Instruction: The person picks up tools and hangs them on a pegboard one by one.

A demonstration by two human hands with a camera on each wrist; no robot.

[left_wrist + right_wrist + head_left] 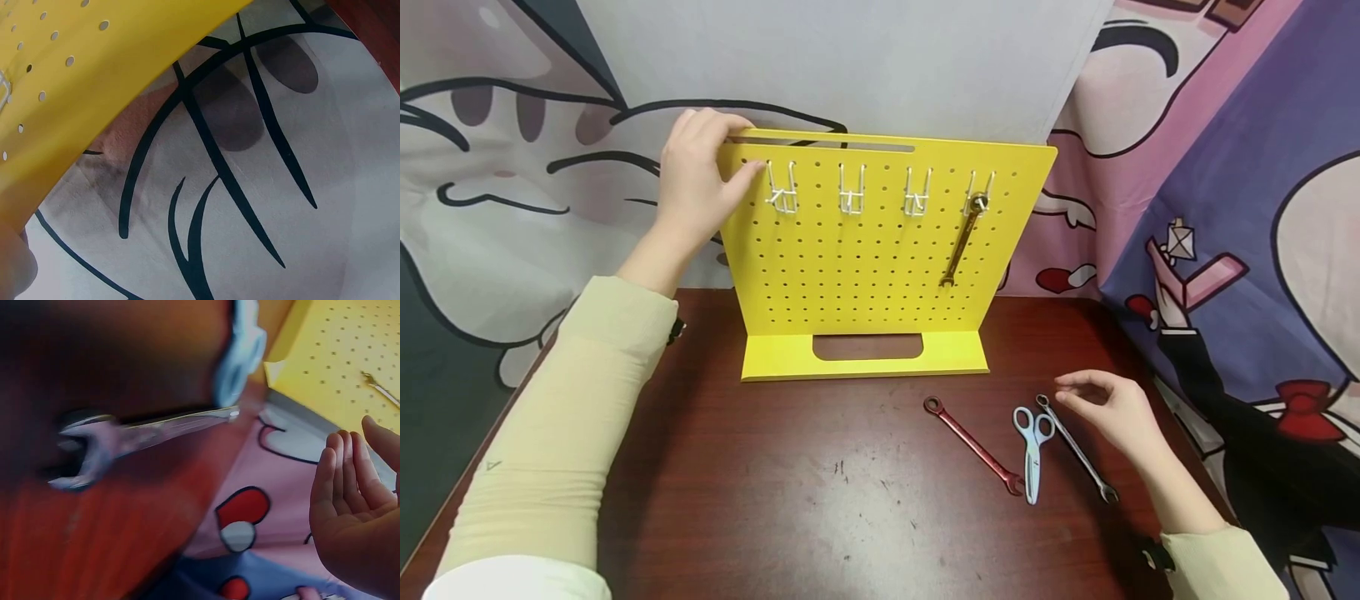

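Observation:
My left hand (698,171) grips the top left corner of a yellow pegboard (865,258), thumb on the front and fingers over the top edge. My right hand (1108,412) hovers with loosely bent fingers near the ring end of a silver combination wrench (1078,450), holding nothing. Left of that wrench lie light blue scissors (1032,454) and a red wrench (973,446). A dark wrench (962,242) hangs by its ring end from the rightmost white hook on the board. In the right wrist view the silver wrench (150,432) shows its open end, blurred.
Three more white hooks, the left one (782,192), middle one (852,193) and another (916,196), line the board's upper part. The board stands on a yellow base (775,358) on a dark red-brown table (760,475). Cartoon-printed cloth (1247,208) surrounds the table.

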